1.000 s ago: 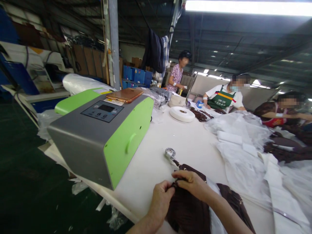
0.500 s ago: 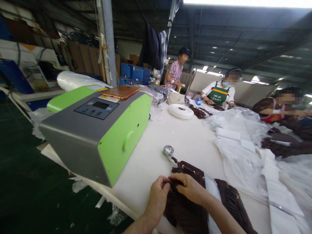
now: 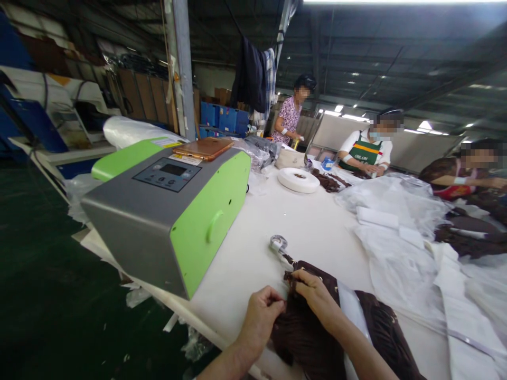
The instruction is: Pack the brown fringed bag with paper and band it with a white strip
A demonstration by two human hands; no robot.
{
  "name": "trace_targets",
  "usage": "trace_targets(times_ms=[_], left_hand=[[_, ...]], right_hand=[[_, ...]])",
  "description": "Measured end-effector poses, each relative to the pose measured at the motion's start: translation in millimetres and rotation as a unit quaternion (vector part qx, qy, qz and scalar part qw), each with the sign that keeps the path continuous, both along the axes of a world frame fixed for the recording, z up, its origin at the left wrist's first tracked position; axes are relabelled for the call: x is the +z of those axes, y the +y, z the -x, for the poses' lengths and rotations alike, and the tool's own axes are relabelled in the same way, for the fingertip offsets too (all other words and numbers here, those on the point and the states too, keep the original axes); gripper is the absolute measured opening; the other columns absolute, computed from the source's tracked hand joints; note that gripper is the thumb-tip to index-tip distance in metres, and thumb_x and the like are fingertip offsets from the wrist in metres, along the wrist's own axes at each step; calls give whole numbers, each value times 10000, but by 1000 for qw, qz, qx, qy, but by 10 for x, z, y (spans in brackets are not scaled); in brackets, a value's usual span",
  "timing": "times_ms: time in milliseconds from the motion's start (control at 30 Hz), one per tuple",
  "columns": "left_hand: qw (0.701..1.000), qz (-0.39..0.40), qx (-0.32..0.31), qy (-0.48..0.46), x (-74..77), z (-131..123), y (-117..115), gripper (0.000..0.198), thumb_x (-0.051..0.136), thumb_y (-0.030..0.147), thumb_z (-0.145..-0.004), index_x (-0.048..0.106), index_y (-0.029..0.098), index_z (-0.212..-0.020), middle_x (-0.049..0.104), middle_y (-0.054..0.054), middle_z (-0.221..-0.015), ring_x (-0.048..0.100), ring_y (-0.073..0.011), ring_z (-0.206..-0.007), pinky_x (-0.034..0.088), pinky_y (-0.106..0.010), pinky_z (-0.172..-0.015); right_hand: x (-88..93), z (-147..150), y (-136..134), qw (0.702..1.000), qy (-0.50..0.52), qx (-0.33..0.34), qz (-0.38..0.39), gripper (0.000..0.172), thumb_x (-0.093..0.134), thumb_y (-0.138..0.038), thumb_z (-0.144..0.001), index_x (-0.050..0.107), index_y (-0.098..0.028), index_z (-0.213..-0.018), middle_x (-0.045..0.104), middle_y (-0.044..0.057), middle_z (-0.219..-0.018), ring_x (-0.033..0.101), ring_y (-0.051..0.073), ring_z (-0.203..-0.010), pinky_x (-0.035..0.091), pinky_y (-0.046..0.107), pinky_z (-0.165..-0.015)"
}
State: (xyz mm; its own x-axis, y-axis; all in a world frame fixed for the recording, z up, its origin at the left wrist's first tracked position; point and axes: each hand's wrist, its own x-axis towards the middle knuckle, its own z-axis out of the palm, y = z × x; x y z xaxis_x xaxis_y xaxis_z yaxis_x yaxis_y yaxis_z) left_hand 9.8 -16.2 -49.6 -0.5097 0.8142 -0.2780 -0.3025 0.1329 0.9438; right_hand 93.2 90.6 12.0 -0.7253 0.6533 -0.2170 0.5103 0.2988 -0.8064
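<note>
A dark brown gathered bag (image 3: 312, 327) with metal eyelets lies on the white table before me, a pale translucent band (image 3: 352, 311) around it. My left hand (image 3: 263, 314) is closed in a pinch at the bag's left edge; what lies between its fingertips is hidden. Higher up, my right hand (image 3: 315, 295) pinches dark brown material near the bag's top corner, with a small dark end poking out past the fingers. Just beyond it, a wrapped metal ring (image 3: 278, 243) on a short brown strap rests on the table.
A grey and green machine (image 3: 166, 200) stands at left, a phone (image 3: 204, 149) on top. Farther back is a white roll (image 3: 298, 180). Plastic sheets (image 3: 400, 253) and brown pieces (image 3: 471, 235) cover the right side. Several co-workers are beyond, one in a green apron (image 3: 360, 153).
My hands have drawn apart: the right has moved up towards the bag's top corner, while the left stays by its edge. The whole view has shifted slightly.
</note>
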Motion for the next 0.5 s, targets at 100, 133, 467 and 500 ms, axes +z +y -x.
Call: trace_targets(times_ms=[100,133,467,500], left_hand=[[999,0,30,-34,-3,-1,-7,196,508,338,-620,515,163,-709,520,26,-573,436,-98,-490,329,-197,-402],[999,-5,41,-30,-14,-1,-9,212,514,352,-632,512,162,-725,522,25,-586,443,-96,-499,338,-192,-402],[999,6,22,-47,-9,-62,-14,260,507,173,-500,477,164,-759,497,71,-512,443,-72,-374,332,-181,-357],[999,8,20,-45,0,-64,-14,210,483,176,-504,484,161,-713,483,72,-475,429,-68,-355,318,-179,-352]], right_hand=[[69,-20,-40,991,-35,133,5,269,417,-187,-614,609,-178,-801,612,16,-785,529,164,-783,379,277,-724],[70,-19,-58,986,-48,159,-14,305,421,-157,-583,615,-176,-818,624,24,-812,538,168,-805,379,279,-740],[-107,28,-79,1000,0,24,-19,159,421,-191,-617,570,-181,-671,569,-6,-667,515,151,-702,379,272,-678],[-100,23,-74,1000,10,-1,-7,151,422,-207,-627,562,-182,-677,550,-13,-651,496,144,-676,373,267,-651]])
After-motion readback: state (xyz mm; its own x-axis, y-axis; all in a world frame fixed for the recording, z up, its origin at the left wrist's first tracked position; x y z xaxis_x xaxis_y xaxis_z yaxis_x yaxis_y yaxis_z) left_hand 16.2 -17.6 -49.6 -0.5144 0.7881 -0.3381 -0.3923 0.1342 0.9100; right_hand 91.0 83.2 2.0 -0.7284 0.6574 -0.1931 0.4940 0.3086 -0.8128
